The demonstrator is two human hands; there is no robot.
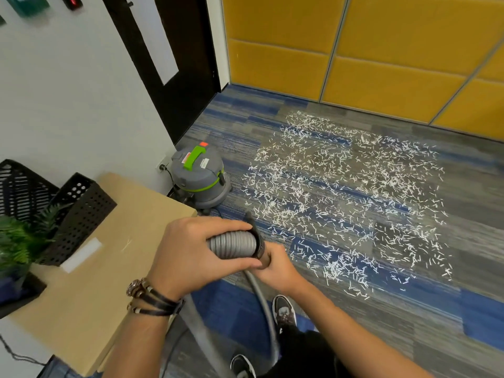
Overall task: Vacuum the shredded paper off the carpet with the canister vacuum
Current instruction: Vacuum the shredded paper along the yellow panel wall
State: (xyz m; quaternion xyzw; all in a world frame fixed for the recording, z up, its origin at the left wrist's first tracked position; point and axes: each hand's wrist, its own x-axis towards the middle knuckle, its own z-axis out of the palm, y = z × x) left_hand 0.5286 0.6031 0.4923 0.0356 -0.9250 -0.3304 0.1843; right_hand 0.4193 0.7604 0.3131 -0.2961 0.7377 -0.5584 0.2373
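Note:
White shredded paper lies scattered thickly over the blue and grey carpet ahead and to the right. The grey canister vacuum with a green handle stands by the white wall, beside the door. My left hand is wrapped around the ribbed grey hose near its end. My right hand grips the dark cuff at the hose end, which it largely hides. The hose loops down past my shoes near the bottom edge.
A brown cardboard box sits at my left, with black perforated baskets and a green plant on it. A dark door and yellow wall panels bound the carpet at the back.

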